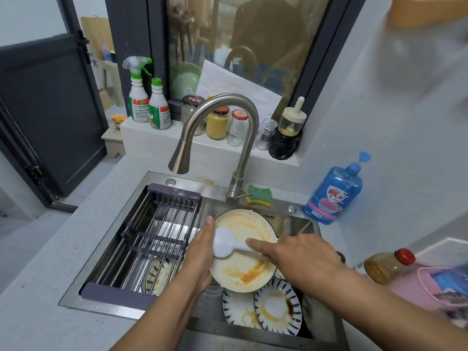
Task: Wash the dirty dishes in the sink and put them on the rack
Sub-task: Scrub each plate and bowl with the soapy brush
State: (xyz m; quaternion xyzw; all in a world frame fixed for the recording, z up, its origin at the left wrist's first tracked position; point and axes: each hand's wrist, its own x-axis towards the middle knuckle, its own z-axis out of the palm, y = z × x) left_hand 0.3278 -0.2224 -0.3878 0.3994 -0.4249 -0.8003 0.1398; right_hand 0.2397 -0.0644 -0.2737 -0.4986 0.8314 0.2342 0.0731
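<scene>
My left hand [202,252] grips the left rim of a cream plate [243,252] smeared with orange sauce and holds it tilted over the steel sink [298,221]. My right hand [298,257] grips the handle of a white spoon [224,243], index finger laid along it, with the bowl against the plate's face. Under the plate lie two blue-striped dirty plates [277,309]. Another striped plate [158,274] sits beneath the purple and metal rack [152,239], which spans the sink's left half and holds nothing.
The curved faucet [215,133] arches over the sink with no water running. A green and yellow sponge [259,196] lies by its base. A blue detergent bottle [334,191] stands at the right. Jars and spray bottles [138,97] line the sill. A pink container [425,287] sits at right.
</scene>
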